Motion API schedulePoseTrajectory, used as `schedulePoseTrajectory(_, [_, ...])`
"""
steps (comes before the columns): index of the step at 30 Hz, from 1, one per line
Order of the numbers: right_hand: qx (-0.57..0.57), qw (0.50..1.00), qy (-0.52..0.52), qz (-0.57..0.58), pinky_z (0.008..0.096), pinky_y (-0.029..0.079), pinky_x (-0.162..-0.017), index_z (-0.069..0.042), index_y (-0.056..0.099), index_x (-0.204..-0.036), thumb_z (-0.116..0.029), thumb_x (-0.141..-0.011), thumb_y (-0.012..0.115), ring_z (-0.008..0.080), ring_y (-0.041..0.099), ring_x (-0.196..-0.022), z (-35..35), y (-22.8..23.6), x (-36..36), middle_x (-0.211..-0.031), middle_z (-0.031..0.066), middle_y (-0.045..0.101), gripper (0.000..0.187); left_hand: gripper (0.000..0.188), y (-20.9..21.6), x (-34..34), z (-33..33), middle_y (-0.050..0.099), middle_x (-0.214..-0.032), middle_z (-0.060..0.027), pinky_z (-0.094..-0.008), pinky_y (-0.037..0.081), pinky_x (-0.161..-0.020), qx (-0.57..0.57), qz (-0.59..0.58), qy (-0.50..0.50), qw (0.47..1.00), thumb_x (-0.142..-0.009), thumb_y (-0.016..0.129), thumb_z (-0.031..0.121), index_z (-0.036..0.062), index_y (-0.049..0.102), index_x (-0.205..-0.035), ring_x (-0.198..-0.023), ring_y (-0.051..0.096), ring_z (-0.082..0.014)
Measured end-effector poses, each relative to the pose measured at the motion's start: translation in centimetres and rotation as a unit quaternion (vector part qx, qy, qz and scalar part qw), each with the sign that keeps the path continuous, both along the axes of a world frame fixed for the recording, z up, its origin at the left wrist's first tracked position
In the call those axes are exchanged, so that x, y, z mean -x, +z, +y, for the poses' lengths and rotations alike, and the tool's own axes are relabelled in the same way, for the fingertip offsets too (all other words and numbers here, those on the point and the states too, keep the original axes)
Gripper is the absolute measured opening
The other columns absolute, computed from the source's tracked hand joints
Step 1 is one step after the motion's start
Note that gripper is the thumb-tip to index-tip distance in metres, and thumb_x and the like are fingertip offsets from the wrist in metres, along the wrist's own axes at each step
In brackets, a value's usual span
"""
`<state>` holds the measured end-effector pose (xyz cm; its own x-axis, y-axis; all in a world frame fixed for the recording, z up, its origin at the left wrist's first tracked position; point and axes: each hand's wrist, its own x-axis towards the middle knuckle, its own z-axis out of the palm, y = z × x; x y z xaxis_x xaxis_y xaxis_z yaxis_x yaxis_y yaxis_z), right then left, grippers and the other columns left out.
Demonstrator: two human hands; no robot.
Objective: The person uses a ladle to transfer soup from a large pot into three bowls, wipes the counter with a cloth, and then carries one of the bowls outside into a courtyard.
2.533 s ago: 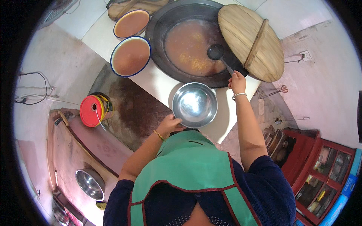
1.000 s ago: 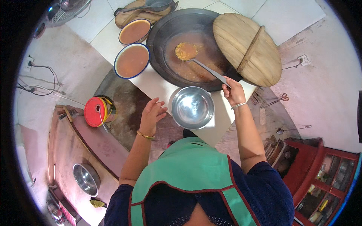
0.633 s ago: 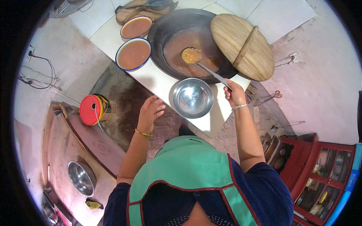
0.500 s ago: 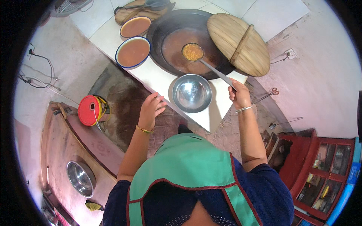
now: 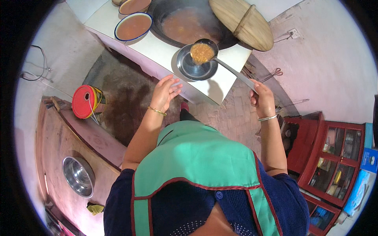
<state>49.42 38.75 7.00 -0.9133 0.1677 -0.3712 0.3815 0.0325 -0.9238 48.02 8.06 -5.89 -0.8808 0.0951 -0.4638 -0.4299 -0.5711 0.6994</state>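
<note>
My right hand [image 5: 263, 96] grips the end of a long-handled metal ladle [image 5: 234, 73]. The ladle's cup, filled with a wet, yellow, grainy food [image 5: 202, 53], is above a shiny metal bowl [image 5: 195, 72] near the counter's front corner. Some of the food is at the lip of the cup; whether any has dropped into the bowl I cannot tell. Beside the counter's front edge, my left hand [image 5: 167, 92] is held up empty, fingers loosely apart. Behind the bowl, a large dark wok [image 5: 158, 28] holds steaming brownish-red liquid [image 5: 185, 26].
A blue-rimmed basin [image 5: 116, 33] and a second basin hold brown liquid left of the wok. A wooden lid [image 5: 244, 23] leans over its right side. A red-lidded bucket [image 5: 83, 102] is at left, near a wooden table [image 5: 53, 145] bearing another metal bowl [image 5: 78, 177]. A red cabinet [image 5: 321, 157] stands right.
My right hand has brought the filled ladle from above the wok to above the metal bowl. My left hand remains empty near the counter edge. The view has shifted, too.
</note>
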Motion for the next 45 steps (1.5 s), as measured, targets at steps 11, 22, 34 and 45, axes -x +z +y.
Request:
schedulePoseTrajectory(11, [-0.411,0.873,0.105,0.241,0.0257,0.043,-0.051,-0.007,0.054,-0.120,-0.012,-0.090,0.051,0.0099,0.050,-0.052,0.9,-2.8,-2.6,-0.066,0.0040,0.054,0.031,0.041,0.6,1.3,0.9,0.052,-0.114,-0.0143,-0.0326,0.050,-0.080,0.029,-0.012,-0.025,0.999,-0.092,0.045,0.015,-0.0013,0.034,-0.128,-0.096,0.059,-0.0224])
schedulePoseTrajectory(22, [-0.422,0.893,0.051,0.149,0.0433,0.047,-0.072,-0.003,0.057,-0.109,-0.020,-0.088,0.049,0.0376,0.061,-0.080,-0.2,-14.5,22.1,-0.087,0.0217,0.063,0.028,0.037,1.3,11.7,2.7,0.054,-0.114,-0.0120,-0.0323,0.048,-0.080,0.055,-0.020,-0.039,0.998,-0.091,0.047,0.017,0.0039,0.039,-0.125,-0.098,0.057,-0.0227])
schedulePoseTrajectory(34, [-0.474,0.860,0.081,0.169,0.0418,0.049,-0.066,0.000,0.050,-0.119,-0.018,-0.089,0.047,0.0335,0.063,-0.069,-3.5,-23.8,37.7,-0.080,0.0204,0.063,0.035,0.036,1.0,23.2,4.3,0.060,-0.098,-0.0070,-0.0256,0.049,-0.071,0.098,-0.040,-0.024,0.994,-0.088,0.053,0.017,0.0021,0.046,-0.119,-0.080,0.060,-0.0145])
schedulePoseTrajectory(45, [0.216,0.970,0.021,-0.105,0.0220,0.033,-0.040,-0.002,0.048,-0.119,-0.013,-0.093,0.043,0.0093,0.042,-0.046,-6.0,-23.4,39.6,-0.065,0.0034,0.053,0.029,0.023,-0.3,23.9,4.6,0.061,-0.092,-0.0066,-0.0253,0.048,-0.071,0.460,0.141,-0.098,0.871,-0.086,0.056,0.014,0.0026,0.057,-0.107,-0.082,0.059,-0.0137])
